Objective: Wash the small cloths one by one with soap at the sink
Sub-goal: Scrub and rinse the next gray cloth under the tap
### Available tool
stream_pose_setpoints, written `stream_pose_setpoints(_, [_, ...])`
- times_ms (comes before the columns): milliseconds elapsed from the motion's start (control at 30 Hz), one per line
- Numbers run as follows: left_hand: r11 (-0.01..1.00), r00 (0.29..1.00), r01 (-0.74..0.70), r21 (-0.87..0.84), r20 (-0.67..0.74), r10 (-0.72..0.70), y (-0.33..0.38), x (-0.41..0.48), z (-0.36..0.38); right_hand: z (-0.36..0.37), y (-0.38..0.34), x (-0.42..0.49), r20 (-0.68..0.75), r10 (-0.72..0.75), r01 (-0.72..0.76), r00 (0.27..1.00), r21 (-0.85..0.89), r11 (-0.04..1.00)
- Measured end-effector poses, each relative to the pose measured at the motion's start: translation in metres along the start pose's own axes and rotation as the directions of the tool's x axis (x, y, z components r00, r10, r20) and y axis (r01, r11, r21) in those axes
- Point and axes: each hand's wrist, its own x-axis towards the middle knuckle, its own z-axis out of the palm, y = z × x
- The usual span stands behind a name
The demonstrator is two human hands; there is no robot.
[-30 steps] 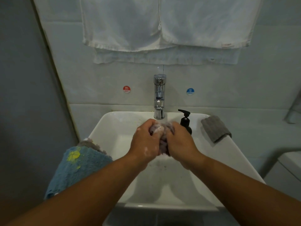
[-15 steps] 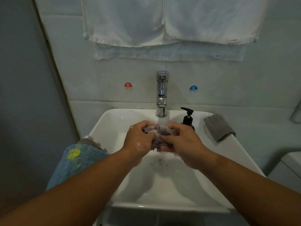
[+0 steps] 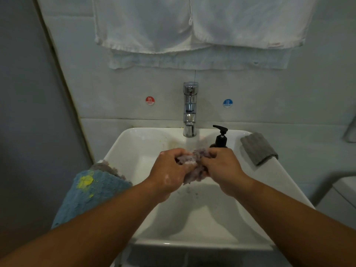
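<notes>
Head camera looks forward and down – close above the sink [image 3: 123, 149]

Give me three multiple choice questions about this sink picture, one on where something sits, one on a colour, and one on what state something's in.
1. Where is the folded grey cloth?
A. On the sink's right rim
B. Inside the basin
C. Hanging on the wall

2. What colour is the soap pump bottle?
A. White
B. Black
C. Red

3. What are the hands doing?
A. Resting open on the rim
B. Turning the tap
C. Both gripping one bunched cloth

Answers:
1. A: the grey cloth lies on the right rim of the sink.
2. B: the pump bottle beside the tap is black.
3. C: the left hand and right hand are closed on the purplish cloth over the basin, with suds on it.
</notes>
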Motion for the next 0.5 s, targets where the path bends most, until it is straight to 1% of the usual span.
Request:
stream_pose_setpoints(67, [1.0, 0.995, 0.002, 0.03, -0.098, 0.001, 0.0, 0.007, -0.001, 0.001, 0.002, -0.008, 0.107, 0.032, -0.032, 0.994, 0.003, 0.999])
stream_pose_setpoints(133, [0.999, 0.984, 0.015, 0.03, -0.178, -0.009, 0.001, 0.012, -0.003, 0.002, -0.002, -0.016, 0.149, -0.005, 0.002, 0.989, 0.02, 1.0])
stream_pose_setpoints(167, [0.999, 0.982, 0.019, 0.027, -0.19, -0.014, 0.002, 0.012, -0.002, 0.002, -0.005, -0.018, 0.149, -0.038, 0.034, 0.988, 0.033, 0.999])
stream_pose_setpoints(233, [0.999, 0.988, 0.008, 0.048, -0.152, -0.001, 0.004, 0.008, -0.001, 0.0, -0.011, -0.015, 0.103, -0.079, 0.075, 0.992, 0.044, 0.996])
stream_pose_setpoints(267, [0.999, 0.994, -0.003, 0.046, -0.113, 0.008, 0.006, 0.005, 0.0, -0.002, -0.012, -0.011, 0.052, -0.084, 0.083, 0.995, 0.022, 0.996])
stream_pose_setpoints(333, [1.0, 0.999, -0.018, 0.003, -0.041, 0.018, 0.011, -0.002, 0.004, -0.007, -0.013, -0.005, -0.035, -0.061, 0.061, 0.998, 0.011, 0.998])
stream_pose_setpoints(367, [1.0, 0.999, -0.031, 0.0, -0.04, 0.031, 0.013, -0.003, 0.004, -0.007, -0.012, -0.004, -0.034, -0.036, 0.038, 0.999, 0.036, 0.999])
stream_pose_setpoints(433, [0.998, 0.99, -0.051, 0.034, -0.133, 0.055, 0.012, 0.004, 0.0, -0.002, -0.01, -0.012, 0.053, -0.009, 0.006, 0.999, 0.064, 0.998])
stream_pose_setpoints(500, [0.998, 0.971, -0.042, 0.055, -0.233, 0.054, 0.01, 0.012, -0.004, 0.004, -0.014, -0.025, 0.117, -0.036, 0.026, 0.992, 0.079, 0.997])
